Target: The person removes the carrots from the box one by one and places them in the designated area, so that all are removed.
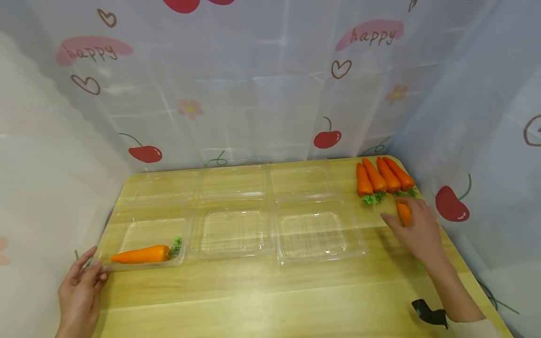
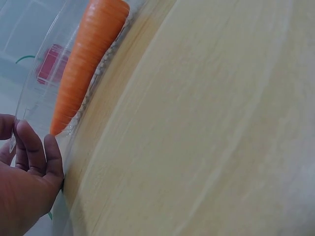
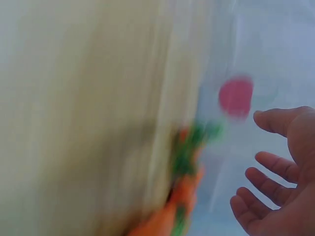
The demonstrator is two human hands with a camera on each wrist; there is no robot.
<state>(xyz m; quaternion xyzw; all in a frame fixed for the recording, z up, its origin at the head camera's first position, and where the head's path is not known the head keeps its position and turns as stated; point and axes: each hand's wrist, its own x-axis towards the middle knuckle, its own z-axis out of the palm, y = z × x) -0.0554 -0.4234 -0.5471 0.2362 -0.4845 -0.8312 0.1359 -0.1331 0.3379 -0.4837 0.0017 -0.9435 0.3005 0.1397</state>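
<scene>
At the table's left edge, my left hand [image 1: 80, 293] pinches the corner of a clear plastic box [image 1: 152, 225]. Inside that box an orange carrot [image 1: 141, 254] with a green leafy top lies along the near side; the left wrist view shows its tip close to my fingers. My right hand [image 1: 416, 230] hovers at the right side with thumb and fingers apart, spread in the right wrist view. Beneath it is another carrot [image 1: 404, 212], partly hidden by the hand. Just behind, several carrots [image 1: 388, 174] lie side by side, tops toward me.
Two more clear plastic boxes, one in the middle [image 1: 234, 252] and one at right [image 1: 321, 257], stand in a row with lids folded back. A black strap-like object [image 1: 428, 313] shows by the right wrist. Printed curtains [image 1: 262, 112] enclose the wooden table [image 1: 253, 300].
</scene>
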